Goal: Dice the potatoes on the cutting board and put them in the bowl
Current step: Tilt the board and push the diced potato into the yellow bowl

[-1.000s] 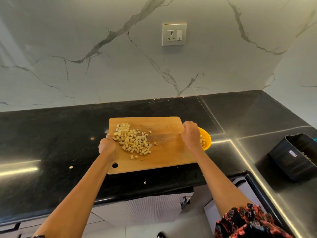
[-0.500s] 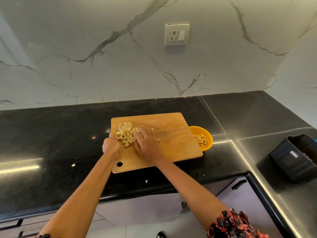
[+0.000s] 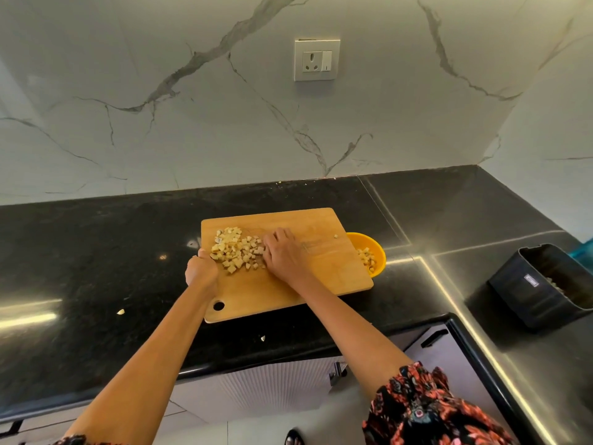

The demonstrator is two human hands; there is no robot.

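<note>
At the cutting board's (image 3: 288, 284) left edge, the left hand (image 3: 201, 272) grips the wood with curled fingers. The right hand (image 3: 282, 253) lies on the board, fingers loosely spread against the diced potatoes (image 3: 236, 250). The board's right end overlaps the orange bowl (image 3: 377, 252), which holds more dice. Beneath the board is a black countertop (image 3: 96, 252); behind it, a marble wall (image 3: 192, 107).
</note>
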